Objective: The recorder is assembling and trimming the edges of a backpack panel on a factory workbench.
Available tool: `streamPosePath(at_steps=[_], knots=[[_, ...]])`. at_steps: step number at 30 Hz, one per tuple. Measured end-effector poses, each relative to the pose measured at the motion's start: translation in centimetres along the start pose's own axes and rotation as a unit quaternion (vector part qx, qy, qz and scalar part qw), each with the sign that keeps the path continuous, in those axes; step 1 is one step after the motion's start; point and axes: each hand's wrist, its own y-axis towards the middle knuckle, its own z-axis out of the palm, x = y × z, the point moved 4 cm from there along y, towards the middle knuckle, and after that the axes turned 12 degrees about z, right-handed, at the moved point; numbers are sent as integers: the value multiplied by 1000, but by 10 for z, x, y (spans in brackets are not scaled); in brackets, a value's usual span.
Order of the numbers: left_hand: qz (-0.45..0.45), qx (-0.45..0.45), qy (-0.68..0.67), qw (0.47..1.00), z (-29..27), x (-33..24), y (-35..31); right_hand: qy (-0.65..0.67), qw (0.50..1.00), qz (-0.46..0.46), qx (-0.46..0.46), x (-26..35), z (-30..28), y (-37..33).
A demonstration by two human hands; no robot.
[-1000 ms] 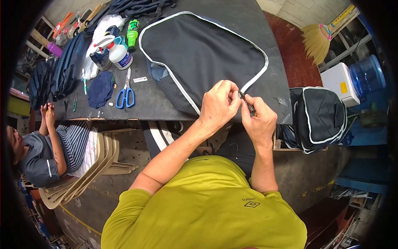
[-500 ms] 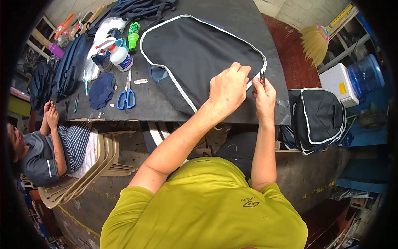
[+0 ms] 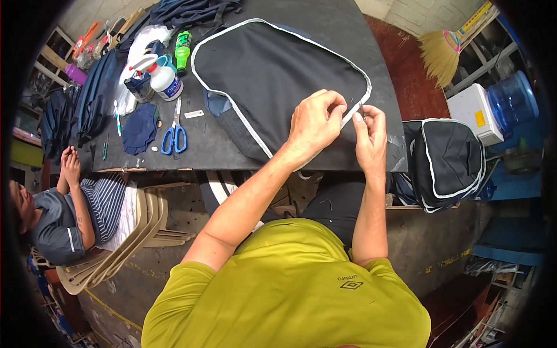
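Observation:
A black backpack (image 3: 278,72) edged with white piping lies flat on the dark table, its mesh side pocket (image 3: 241,130) towards me. Over its near right edge is my left hand (image 3: 316,119), closed, thumb and fingertips pinched together beside the piping; whatever is between them is too small to make out. My right hand (image 3: 371,139) is closed around a small dark pointed tool (image 3: 361,108), probably thread snips, mostly hidden by the fingers. Its tip points up at the piping near the right corner.
Blue-handled scissors (image 3: 174,138), a dark blue cloth piece (image 3: 140,129), a white spray bottle (image 3: 166,82) and a green bottle (image 3: 183,51) are left of the backpack. Another piped black backpack (image 3: 455,159) sits at right. A person (image 3: 61,214) sits at left, hands clasped.
My left hand has shifted slightly left and down, its fingertips drawn away from the right hand. The dark tool has tilted and shows less. The backpack's place on the table looks almost unchanged.

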Motion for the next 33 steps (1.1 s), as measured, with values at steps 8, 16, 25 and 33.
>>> streamPosePath(at_steps=[8,16,25,33], knots=[[-13,-4,-20,1000,-1,-8,-5,-240,956,-137,-97,36,-15,-23],[-1,7,-7,1000,3,-13,-10,-259,927,-234,-139,36,-7,-25],[5,0,-6,1000,2,-11,-9,-252,934,-231,-108,21,-8,-21],[53,-9,78,996,9,-3,14,79,996,42,24,-28,-6,40]])
